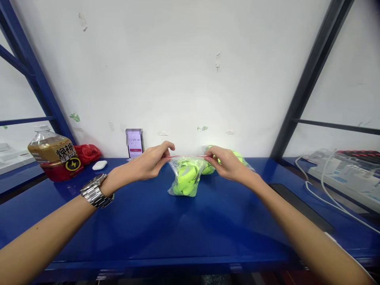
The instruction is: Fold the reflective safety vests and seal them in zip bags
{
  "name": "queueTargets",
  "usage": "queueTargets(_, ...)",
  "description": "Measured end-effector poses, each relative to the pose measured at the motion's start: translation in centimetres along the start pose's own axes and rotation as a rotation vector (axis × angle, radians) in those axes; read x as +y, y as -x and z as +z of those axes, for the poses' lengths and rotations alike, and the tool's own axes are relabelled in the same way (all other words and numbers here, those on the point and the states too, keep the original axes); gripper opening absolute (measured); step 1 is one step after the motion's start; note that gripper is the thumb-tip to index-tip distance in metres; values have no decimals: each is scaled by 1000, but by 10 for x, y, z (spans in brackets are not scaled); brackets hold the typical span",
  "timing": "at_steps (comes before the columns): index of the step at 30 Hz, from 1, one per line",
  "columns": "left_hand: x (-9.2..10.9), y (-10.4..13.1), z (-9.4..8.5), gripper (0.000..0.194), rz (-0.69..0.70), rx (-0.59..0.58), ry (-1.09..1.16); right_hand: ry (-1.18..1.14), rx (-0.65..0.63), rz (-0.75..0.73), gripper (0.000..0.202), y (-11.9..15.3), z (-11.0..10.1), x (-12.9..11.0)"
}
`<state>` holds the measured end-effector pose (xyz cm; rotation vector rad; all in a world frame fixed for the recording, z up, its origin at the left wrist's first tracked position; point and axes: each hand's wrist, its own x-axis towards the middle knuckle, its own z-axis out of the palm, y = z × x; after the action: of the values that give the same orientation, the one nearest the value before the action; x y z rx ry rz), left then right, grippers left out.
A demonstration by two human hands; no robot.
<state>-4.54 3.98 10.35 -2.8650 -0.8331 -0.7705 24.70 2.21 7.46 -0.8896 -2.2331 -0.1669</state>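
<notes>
A clear zip-lock bag (187,178) with a red strip along its top stands upright on the blue shelf, bright yellow-green folded fabric with a grey band inside it. My left hand (152,160) pinches the left end of the red strip between thumb and forefinger. At the opposite end, my right hand (223,162) pinches the strip, so the top edge is stretched straight between both hands. Behind the right hand lies more yellow-green material in clear plastic (238,155), partly hidden. A metal watch (97,191) is on my left wrist.
On the left of the blue shelf (178,233) are a large drink bottle (56,153), a red plastic bag (87,153) and a small white case (99,165). A phone (135,144) leans on the wall. To the right lie a dark flat device (299,206) and white cables (323,198).
</notes>
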Motion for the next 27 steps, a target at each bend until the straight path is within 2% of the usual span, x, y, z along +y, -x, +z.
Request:
queueTargets(7, -3, 2, 1, 21, -26, -24, -20, 2, -1, 7, 13, 0, -3, 0)
queueTargets(16, 7, -3, -4, 24, -90, -55, 98, -111, -32, 55, 14, -4, -6, -7)
queueTargets(22, 3, -1, 1, 21, 14, -42, -24, -73, -19, 38, 10, -4, -1, -6)
queueTargets(27, 3, 4, 3, 20, 86, -50, -103, -41, 2, -40, 11, -2, -1, -5)
